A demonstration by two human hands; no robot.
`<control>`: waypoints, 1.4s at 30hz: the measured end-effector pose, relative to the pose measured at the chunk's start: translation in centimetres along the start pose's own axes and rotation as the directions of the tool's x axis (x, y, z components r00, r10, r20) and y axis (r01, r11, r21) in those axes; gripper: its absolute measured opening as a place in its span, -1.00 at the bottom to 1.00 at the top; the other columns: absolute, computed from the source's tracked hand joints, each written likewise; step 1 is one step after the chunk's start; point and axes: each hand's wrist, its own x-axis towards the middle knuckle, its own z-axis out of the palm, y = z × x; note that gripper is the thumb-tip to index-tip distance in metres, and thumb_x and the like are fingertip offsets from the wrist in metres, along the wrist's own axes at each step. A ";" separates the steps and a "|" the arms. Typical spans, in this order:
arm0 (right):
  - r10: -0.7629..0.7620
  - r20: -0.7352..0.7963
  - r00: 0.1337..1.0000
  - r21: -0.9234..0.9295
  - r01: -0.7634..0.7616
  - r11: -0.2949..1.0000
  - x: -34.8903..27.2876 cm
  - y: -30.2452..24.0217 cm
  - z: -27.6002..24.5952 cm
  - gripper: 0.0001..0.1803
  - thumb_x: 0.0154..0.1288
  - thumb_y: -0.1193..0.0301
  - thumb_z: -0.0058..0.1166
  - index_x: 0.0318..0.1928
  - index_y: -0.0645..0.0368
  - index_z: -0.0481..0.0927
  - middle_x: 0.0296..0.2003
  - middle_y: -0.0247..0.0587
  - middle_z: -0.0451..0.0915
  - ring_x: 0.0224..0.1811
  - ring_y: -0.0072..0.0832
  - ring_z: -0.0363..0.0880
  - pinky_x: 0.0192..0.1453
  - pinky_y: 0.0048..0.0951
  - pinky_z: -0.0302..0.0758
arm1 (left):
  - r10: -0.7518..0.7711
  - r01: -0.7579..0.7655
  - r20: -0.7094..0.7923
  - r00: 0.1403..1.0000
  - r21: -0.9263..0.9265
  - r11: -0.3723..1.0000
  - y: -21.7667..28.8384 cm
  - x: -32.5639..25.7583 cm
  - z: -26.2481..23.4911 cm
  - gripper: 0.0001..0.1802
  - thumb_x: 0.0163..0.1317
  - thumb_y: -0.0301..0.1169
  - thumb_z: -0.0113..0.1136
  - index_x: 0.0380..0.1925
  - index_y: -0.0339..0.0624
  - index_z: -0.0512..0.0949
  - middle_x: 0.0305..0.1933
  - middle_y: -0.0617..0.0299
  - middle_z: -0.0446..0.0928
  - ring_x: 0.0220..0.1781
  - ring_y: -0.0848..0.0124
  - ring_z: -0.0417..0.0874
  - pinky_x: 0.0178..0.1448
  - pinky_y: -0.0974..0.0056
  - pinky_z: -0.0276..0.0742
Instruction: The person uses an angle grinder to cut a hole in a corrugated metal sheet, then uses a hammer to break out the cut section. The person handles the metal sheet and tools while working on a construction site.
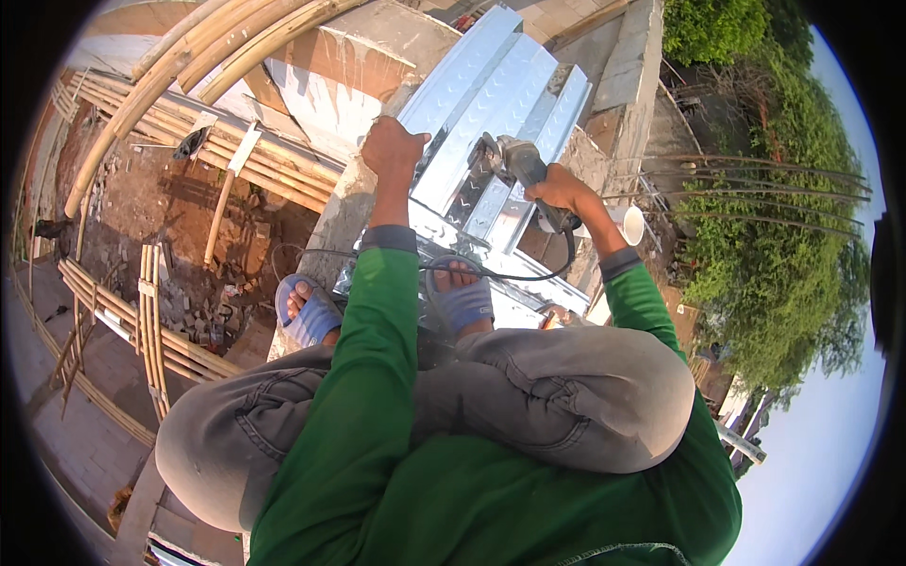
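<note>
Ahead of my feet lies a shiny corrugated metal sheet [477,90], its ribs running away from me. At its left edge my left hand [392,151] is closed, with the thumb over the rim. My right hand [563,191] grips an angle grinder [525,162] from the right. The grinder's head rests at or just above the sheet's ribs; its disc is hard to make out. A black power cord [538,276] loops from the grinder back past my sandals. Nearer to me, more shiny metal sheeting [559,294] lies under the cord.
I crouch on a narrow concrete ledge [342,222], my feet in blue sandals [310,316]. Left of it the ground drops to dirt and rubble [222,274], crossed by bamboo poles [293,184]. Thin rods [774,174] stick out on the right before trees [793,255]. A white pipe end [632,224] stands nearby.
</note>
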 end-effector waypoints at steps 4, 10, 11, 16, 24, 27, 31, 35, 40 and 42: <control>0.018 0.026 0.999 -0.040 -0.017 0.999 0.2 -0.1 -0.4 -0.17 -0.02 0.07 0.44 0.05 0.64 0.71 0.00 0.44 0.77 0.05 0.14 0.82 0.15 -0.07 0.70 | -0.014 0.014 0.014 1.000 0.004 1.000 0.1 0.0 0.1 -0.21 -0.03 0.18 0.74 -0.03 -0.25 0.74 0.00 -0.02 0.83 0.01 0.05 0.90 0.04 0.02 0.82; 0.061 0.028 0.998 -0.087 -0.058 0.995 0.7 -0.6 -0.8 -0.16 -0.03 0.07 0.45 0.09 0.61 0.71 0.10 0.44 0.74 0.14 0.14 0.79 0.20 -0.09 0.70 | -0.014 0.015 0.024 1.000 -0.008 1.000 0.3 0.8 0.1 -0.20 -0.03 0.19 0.74 -0.02 -0.26 0.74 0.02 -0.04 0.82 0.03 0.02 0.89 0.06 0.00 0.83; 0.060 0.018 0.998 -0.075 -0.059 0.995 0.6 -0.6 -0.7 -0.16 -0.03 0.07 0.45 0.09 0.61 0.71 0.08 0.43 0.75 0.13 0.13 0.80 0.19 -0.09 0.70 | -0.019 0.019 0.023 1.000 -0.003 1.000 0.4 0.7 0.2 -0.19 -0.03 0.19 0.74 -0.01 -0.26 0.74 0.03 -0.04 0.82 0.04 0.02 0.89 0.06 0.00 0.83; 0.014 -0.102 0.995 0.106 -0.004 0.994 -0.4 0.7 0.2 -0.17 -0.04 0.10 0.49 0.08 0.63 0.70 0.02 0.40 0.77 0.06 0.10 0.81 0.17 -0.10 0.69 | -0.001 0.001 0.019 1.000 -0.004 1.000 0.4 0.6 0.1 -0.19 -0.01 0.18 0.73 0.01 -0.26 0.73 0.06 -0.04 0.81 0.05 0.03 0.88 0.04 0.00 0.82; -0.024 -0.309 0.951 0.256 0.107 0.961 -0.4 2.9 2.0 -0.23 0.01 0.12 0.52 0.08 0.54 0.69 -0.05 0.37 0.78 0.04 0.10 0.81 0.18 -0.09 0.68 | 0.007 -0.006 0.033 0.999 -0.012 1.000 0.0 0.9 0.2 -0.20 0.00 0.15 0.73 -0.01 -0.30 0.71 0.06 -0.09 0.80 0.06 0.01 0.87 0.10 -0.01 0.78; -0.027 -0.270 0.962 0.293 0.109 0.950 -0.7 3.7 1.7 -0.24 0.01 0.12 0.52 0.08 0.54 0.69 -0.06 0.37 0.78 0.03 0.09 0.81 0.16 -0.09 0.68 | 0.014 -0.013 0.040 0.999 -0.031 0.999 -0.4 1.0 0.5 -0.19 -0.01 0.15 0.73 -0.02 -0.33 0.70 0.05 -0.11 0.79 0.07 -0.01 0.86 0.11 -0.01 0.76; -0.054 -0.277 0.959 0.257 0.128 0.958 -1.3 4.3 1.3 -0.25 0.01 0.14 0.52 0.08 0.54 0.70 -0.09 0.36 0.78 -0.01 0.08 0.82 0.13 -0.10 0.68 | 0.034 -0.033 0.019 0.999 -0.045 0.998 -0.7 1.2 0.9 -0.17 -0.03 0.16 0.73 -0.03 -0.35 0.69 0.01 -0.11 0.80 0.06 -0.03 0.85 0.10 -0.01 0.75; -0.064 -0.249 0.967 0.266 0.131 0.955 -1.4 3.9 1.1 -0.25 0.01 0.15 0.51 0.08 0.56 0.69 -0.08 0.36 0.78 -0.02 0.06 0.82 0.12 -0.10 0.68 | 0.037 -0.036 0.028 0.999 -0.040 0.999 -0.8 1.4 1.1 -0.16 -0.02 0.18 0.71 -0.02 -0.35 0.70 0.00 -0.12 0.80 0.06 -0.03 0.85 0.08 -0.01 0.74; -0.060 -0.255 0.965 0.208 0.115 0.971 -0.9 3.4 1.1 -0.23 0.01 0.17 0.50 0.11 0.58 0.68 -0.05 0.36 0.78 -0.01 0.06 0.81 0.13 -0.11 0.67 | 0.018 -0.016 0.050 0.999 -0.024 1.000 -0.6 1.4 0.8 -0.13 -0.01 0.23 0.69 0.01 -0.35 0.73 0.02 -0.14 0.81 0.10 -0.04 0.85 0.10 -0.02 0.73; -0.051 -0.268 0.962 0.165 0.099 0.981 -0.7 3.3 1.0 -0.22 0.00 0.17 0.50 0.11 0.58 0.67 -0.04 0.36 0.78 0.00 0.06 0.81 0.15 -0.11 0.67 | 0.019 -0.017 0.042 0.999 -0.035 0.999 -0.4 1.3 0.8 -0.17 -0.01 0.18 0.71 -0.03 -0.35 0.71 -0.01 -0.13 0.81 0.05 -0.02 0.86 0.07 -0.01 0.75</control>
